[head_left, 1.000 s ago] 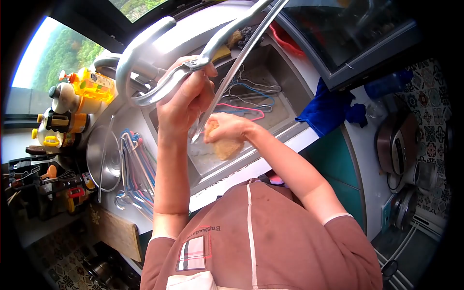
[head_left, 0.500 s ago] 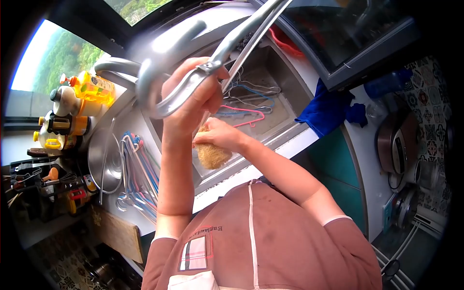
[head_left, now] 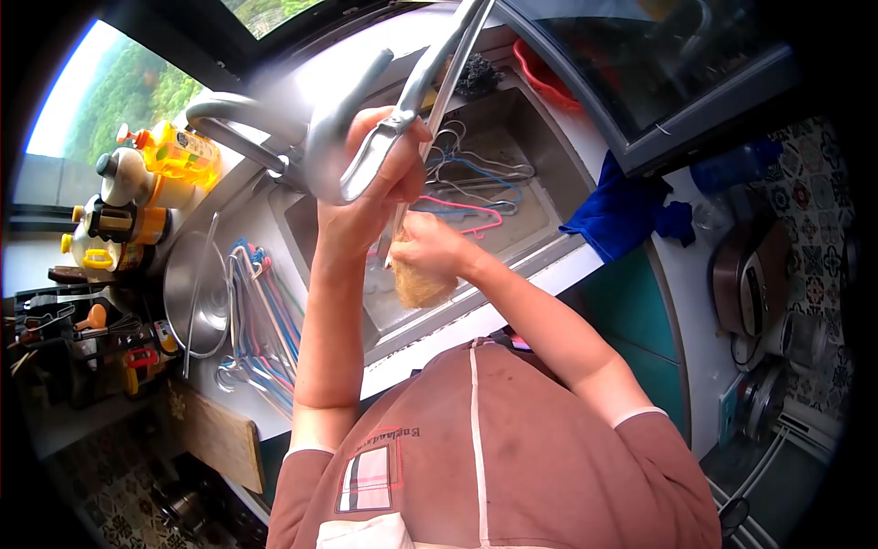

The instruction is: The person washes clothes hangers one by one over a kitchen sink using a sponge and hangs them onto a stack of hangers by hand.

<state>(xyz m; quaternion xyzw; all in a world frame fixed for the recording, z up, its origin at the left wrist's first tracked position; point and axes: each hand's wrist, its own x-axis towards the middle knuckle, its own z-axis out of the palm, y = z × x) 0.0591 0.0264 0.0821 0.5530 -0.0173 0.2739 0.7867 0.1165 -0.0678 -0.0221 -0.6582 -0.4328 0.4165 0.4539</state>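
Observation:
My left hand [head_left: 393, 174] is closed around a thick silver clothes hanger [head_left: 422, 82], raised above the sink. The hanger's hook curls up on the left, and its long arms run out past the top of the view. Just below, my right hand [head_left: 432, 242] grips a tan, fibrous scrubbing pad [head_left: 427, 285], pressed against the hanger's lower part; the exact contact is hidden by the fingers. Under both hands, the sink [head_left: 560, 151] holds several hangers, among them a pink hanger [head_left: 471, 209] and a blue one.
Several hangers [head_left: 261, 320] lie stacked on the left counter beside a steel bowl [head_left: 183, 302]. A faucet [head_left: 229, 114] and several bottles [head_left: 178, 156] stand near the window. A blue cloth [head_left: 608, 215] drapes over the sink's right edge, near a red basin [head_left: 540, 78].
The hanger has tilted and shifted slightly, its hook now lower and further right. My right hand and the scrubbing pad have moved a little to the right.

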